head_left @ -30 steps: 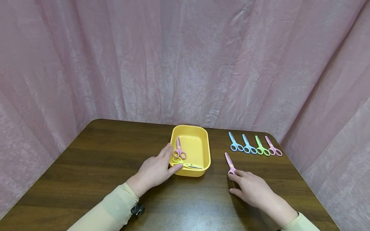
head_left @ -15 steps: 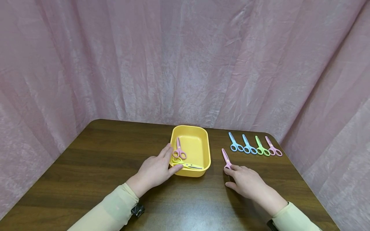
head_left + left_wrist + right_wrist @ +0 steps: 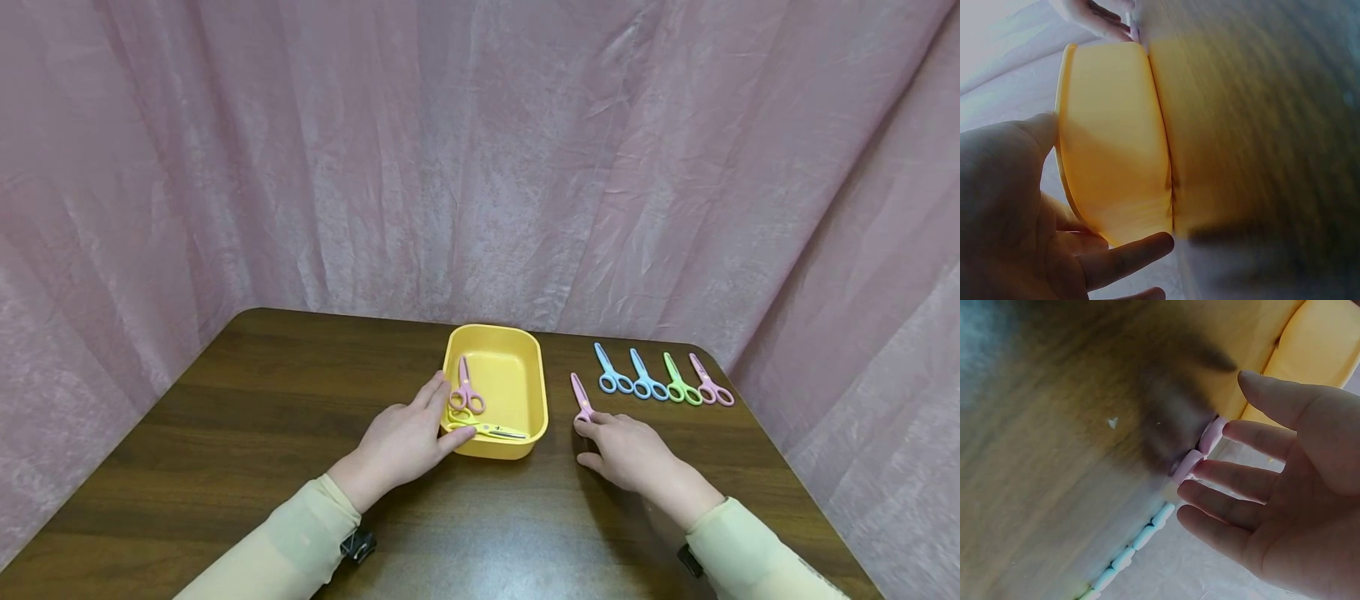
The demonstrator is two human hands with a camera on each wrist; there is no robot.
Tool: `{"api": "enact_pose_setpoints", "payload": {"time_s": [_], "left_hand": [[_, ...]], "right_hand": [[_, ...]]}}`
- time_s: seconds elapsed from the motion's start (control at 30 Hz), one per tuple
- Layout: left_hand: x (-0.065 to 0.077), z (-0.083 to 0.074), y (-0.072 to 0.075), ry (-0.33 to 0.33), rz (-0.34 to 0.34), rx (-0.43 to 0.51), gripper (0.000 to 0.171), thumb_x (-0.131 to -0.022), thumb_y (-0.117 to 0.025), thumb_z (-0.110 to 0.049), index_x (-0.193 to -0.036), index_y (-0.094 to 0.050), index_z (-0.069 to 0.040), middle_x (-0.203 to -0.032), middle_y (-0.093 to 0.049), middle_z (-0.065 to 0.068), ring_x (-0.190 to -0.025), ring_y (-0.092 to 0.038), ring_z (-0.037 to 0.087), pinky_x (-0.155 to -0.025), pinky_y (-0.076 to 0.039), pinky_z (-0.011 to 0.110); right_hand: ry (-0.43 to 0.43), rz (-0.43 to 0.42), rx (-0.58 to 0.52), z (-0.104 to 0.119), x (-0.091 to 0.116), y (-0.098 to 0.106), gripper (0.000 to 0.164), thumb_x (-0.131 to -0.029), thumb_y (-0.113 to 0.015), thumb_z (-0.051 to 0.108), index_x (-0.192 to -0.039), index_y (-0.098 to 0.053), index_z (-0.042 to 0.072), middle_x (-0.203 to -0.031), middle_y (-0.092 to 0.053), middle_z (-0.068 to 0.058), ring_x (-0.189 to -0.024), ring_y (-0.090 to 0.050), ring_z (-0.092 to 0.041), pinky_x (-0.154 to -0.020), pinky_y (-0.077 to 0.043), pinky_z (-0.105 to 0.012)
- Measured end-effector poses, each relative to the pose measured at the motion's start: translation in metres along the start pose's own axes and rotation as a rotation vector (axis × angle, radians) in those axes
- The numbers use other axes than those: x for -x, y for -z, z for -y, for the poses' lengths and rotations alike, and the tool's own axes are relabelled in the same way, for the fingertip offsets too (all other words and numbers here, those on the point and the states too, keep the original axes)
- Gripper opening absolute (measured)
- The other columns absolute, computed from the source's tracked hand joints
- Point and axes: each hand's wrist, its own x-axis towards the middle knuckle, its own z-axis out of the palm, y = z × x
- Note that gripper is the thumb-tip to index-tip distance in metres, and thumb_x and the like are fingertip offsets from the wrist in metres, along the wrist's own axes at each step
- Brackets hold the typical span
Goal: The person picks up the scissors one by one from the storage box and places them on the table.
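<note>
In the head view my left hand (image 3: pixel 401 442) rests at the near left corner of a yellow tray (image 3: pixel 534 358), its thumb at the near rim and its fingers along the left side. The left wrist view shows straight fingers touching the tray wall (image 3: pixel 1110 125). Inside the tray lie pink scissors (image 3: pixel 464 387) and yellow scissors (image 3: pixel 491 430), partly covered by the thumb. To the right of the tray, my right hand (image 3: pixel 630 450) touches the handles of another pair of pink scissors (image 3: pixel 579 392) with extended fingertips. Its thumb stands apart from them in the right wrist view.
Along the back right lie two blue scissors (image 3: pixel 606 365) (image 3: pixel 640 367), green scissors (image 3: pixel 673 372) and further pink scissors (image 3: pixel 701 372), in a row. All are on a dark wooden table (image 3: pixel 300 375). A pink curtain (image 3: pixel 480 167) hangs behind its far edge.
My right hand has slid the pink scissors across the table, leftward and away from me, closer to the tray. The left hand and the tray have stayed in place.
</note>
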Motion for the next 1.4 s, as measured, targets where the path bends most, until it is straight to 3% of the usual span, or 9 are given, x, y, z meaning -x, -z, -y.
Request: {"api": "enact_pose_setpoints", "payload": {"time_s": [0.6,1.4], "left_hand": [[0.001,0.000,-0.001,0.008,0.011,-0.008,0.088,-0.109,-0.059,-0.066,-0.165,-0.047,0.001,-0.173,-0.040,0.021,-0.107,-0.075,0.045,-0.090,-0.062,0.057],[0.000,0.001,-0.002,-0.006,-0.012,-0.003,0.086,-0.108,-0.062,-0.064,-0.163,-0.049,0.001,-0.172,-0.042,0.022,-0.093,-0.077,0.041,-0.081,-0.063,0.053]], "right_hand": [[-0.041,0.067,-0.026,-0.008,-0.029,0.000,0.046,-0.102,-0.081,0.031,-0.139,-0.073,0.006,-0.143,-0.068,-0.027,-0.118,-0.070,-0.051,-0.097,-0.056,-0.062],[-0.072,0.064,-0.022,-0.016,-0.041,-0.002,0.045,-0.102,-0.081,0.029,-0.140,-0.073,0.008,-0.145,-0.068,-0.022,-0.122,-0.069,-0.049,-0.098,-0.056,-0.062]]}}
